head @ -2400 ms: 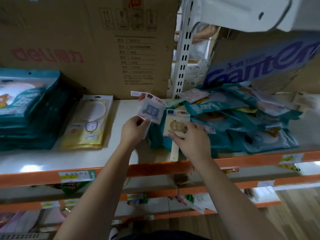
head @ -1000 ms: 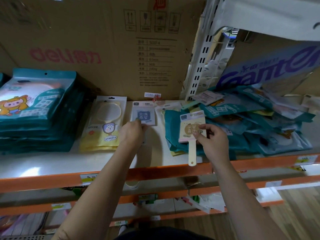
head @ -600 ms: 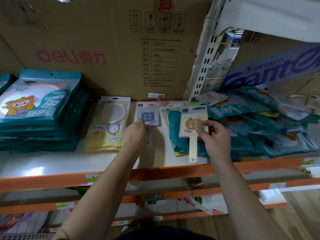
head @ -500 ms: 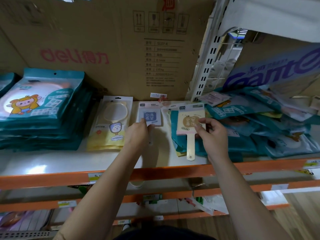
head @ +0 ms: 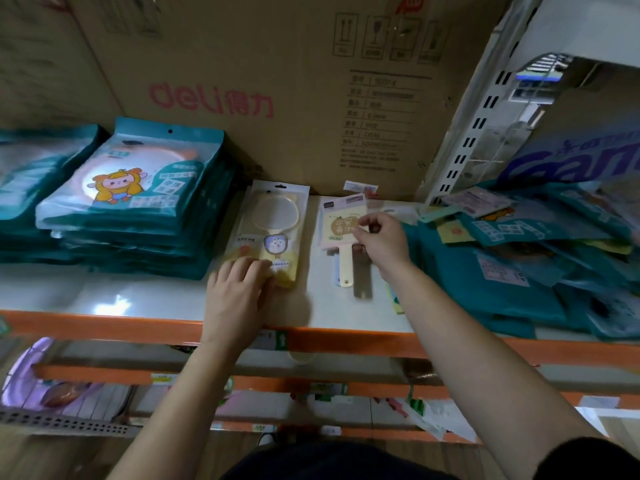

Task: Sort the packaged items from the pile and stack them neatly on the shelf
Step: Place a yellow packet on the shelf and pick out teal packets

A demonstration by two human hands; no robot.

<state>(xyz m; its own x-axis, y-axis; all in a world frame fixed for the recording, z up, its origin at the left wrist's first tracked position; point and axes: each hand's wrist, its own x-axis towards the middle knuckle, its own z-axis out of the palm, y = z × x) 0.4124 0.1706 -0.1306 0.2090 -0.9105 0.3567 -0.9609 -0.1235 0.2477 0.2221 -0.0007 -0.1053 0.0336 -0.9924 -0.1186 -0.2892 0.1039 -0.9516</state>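
Beige handled packet [head: 343, 228], pinched in the grip of the right hand [head: 381, 242], has come off the pile [head: 512, 271] onto the blue packet [head: 335, 273] at the middle of the shelf [head: 104, 299], starting a stack, while the left hand [head: 235, 292], released, now rests on the yellow packet [head: 273, 216].

the scene is dim with a greenish cast, lit from above and to the left. a soft white glare patch sits on the shelf [head: 117, 303]. the handled package [head: 341, 220] pinched by the right hand [head: 381, 242] throws a soft shadow just to its right, and the left hand [head: 235, 296] darkens the board beside it. motion blur smears the pile [head: 502, 278] and the print on the cardboard box [head: 277, 81]. the wide lens bows the white upright [head: 474, 126] and the frame edges.
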